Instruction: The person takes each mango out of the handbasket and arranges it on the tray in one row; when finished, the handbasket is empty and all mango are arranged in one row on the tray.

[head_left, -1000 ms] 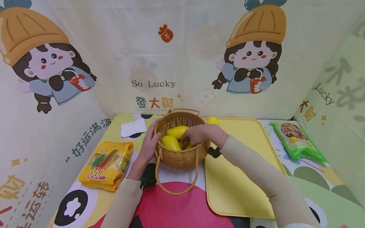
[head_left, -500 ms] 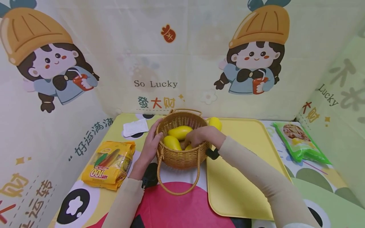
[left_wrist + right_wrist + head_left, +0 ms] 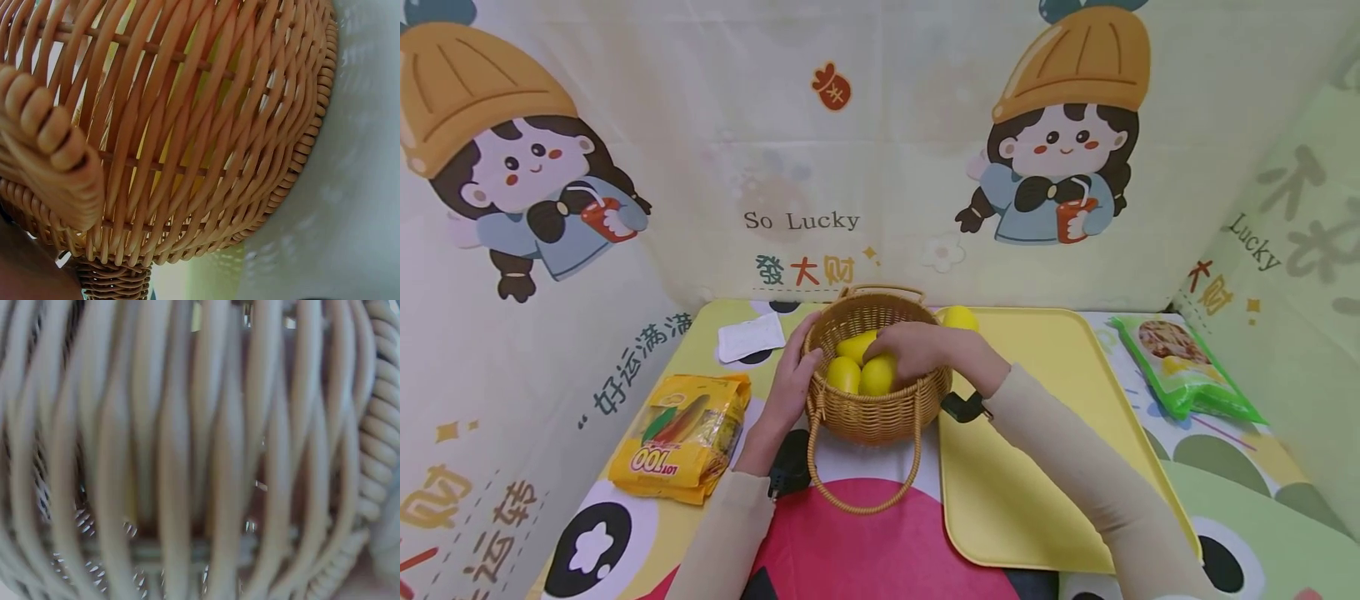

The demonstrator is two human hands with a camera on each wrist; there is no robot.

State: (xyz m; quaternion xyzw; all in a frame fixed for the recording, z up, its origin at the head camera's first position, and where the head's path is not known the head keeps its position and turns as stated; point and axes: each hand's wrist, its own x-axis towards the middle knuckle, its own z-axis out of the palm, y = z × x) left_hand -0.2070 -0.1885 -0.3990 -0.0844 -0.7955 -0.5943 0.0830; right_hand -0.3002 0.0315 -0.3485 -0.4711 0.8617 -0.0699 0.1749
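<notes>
A brown wicker basket (image 3: pixel 872 421) stands at the middle of the table with yellow mangoes inside. My left hand (image 3: pixel 790 383) holds its left rim, the thumb over the edge. Reaching in from the right, my right hand (image 3: pixel 913 348) has its fingers curled at a mango (image 3: pixel 877 375) at the front. Beside that one lies a second mango (image 3: pixel 843 375), and a third mango (image 3: pixel 856 345) is partly covered by the fingers. In the left wrist view the basket's weave (image 3: pixel 187 125) fills most of the picture; blurred weave (image 3: pixel 187 456) fills the right wrist view.
Right of the basket lies a yellow tray (image 3: pixel 1037 500), with another mango (image 3: pixel 960 318) at its back left corner. A yellow snack bag (image 3: pixel 681 437) and a white packet (image 3: pixel 751 337) lie left; a green bag (image 3: pixel 1187 367) lies right. Patterned cloth walls surround the table.
My right hand has shifted slightly up and back inside the basket, and the front mango at its fingers now shows more and sits higher. My left hand stays on the rim.
</notes>
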